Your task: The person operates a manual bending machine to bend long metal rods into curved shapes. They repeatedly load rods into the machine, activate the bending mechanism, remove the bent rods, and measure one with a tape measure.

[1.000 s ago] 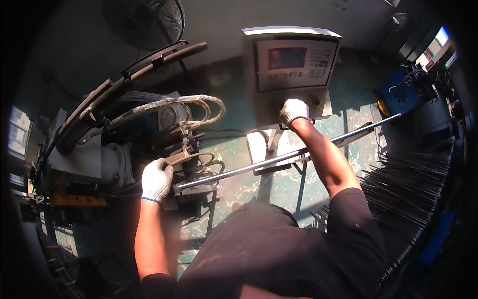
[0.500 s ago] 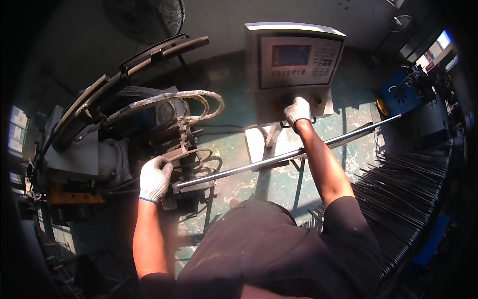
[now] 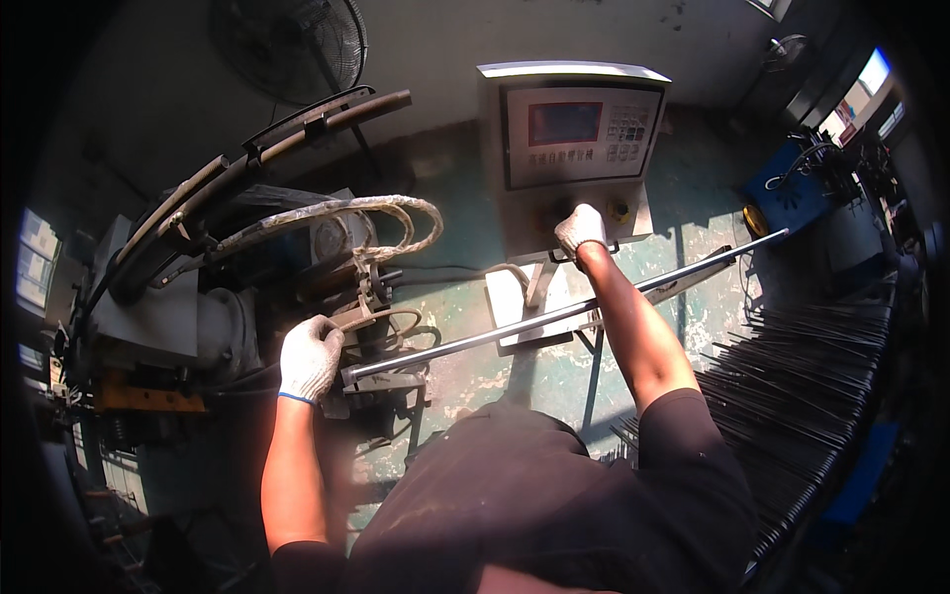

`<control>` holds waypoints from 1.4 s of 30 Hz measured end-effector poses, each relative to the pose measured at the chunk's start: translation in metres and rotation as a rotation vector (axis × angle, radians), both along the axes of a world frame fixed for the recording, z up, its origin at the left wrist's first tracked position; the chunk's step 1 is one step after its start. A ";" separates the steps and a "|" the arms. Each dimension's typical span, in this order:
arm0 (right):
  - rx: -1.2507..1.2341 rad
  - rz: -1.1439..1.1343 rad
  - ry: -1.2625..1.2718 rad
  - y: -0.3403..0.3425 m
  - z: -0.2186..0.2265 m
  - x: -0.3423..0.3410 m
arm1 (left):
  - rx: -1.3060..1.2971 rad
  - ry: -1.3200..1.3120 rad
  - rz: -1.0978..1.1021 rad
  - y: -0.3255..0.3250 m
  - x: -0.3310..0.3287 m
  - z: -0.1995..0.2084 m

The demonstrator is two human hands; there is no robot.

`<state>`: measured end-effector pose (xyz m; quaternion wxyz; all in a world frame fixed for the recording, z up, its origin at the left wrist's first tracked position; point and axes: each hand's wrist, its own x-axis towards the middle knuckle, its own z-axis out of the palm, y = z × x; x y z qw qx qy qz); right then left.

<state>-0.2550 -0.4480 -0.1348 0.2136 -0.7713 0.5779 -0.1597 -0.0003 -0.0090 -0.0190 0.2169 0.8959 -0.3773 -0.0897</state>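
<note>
My right hand (image 3: 581, 230), in a white knit glove, is closed against the lower face of a grey control box (image 3: 633, 210). Its fingers hide whatever they touch there, beside a yellow-ringed knob (image 3: 619, 211). My left hand (image 3: 311, 358), gloved too, is curled at the bending machine (image 3: 223, 327), close to the near-left end of a long shiny metal tube (image 3: 475, 341). What its fingers hold, if anything, is hidden. The tube slants up to the right, passing beneath my right forearm, and a narrow support (image 3: 683, 284) runs along its far part.
Curved pipes and wrapped hoses (image 3: 411, 213) rise from the machine on the left. Many thin dark rods (image 3: 792, 396) lie on a rack at the right. A standing fan (image 3: 297, 49) is at the back left, and a blue machine part (image 3: 790, 188) sits at the far right.
The view has shifted slightly, so the control box appears a little lower and further left. Both hands keep nearly the same places and grips, and the tube stays put.
</note>
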 end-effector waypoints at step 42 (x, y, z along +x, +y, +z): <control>-0.174 0.492 0.554 0.013 0.053 0.028 | -0.034 -0.006 0.019 0.002 -0.004 0.002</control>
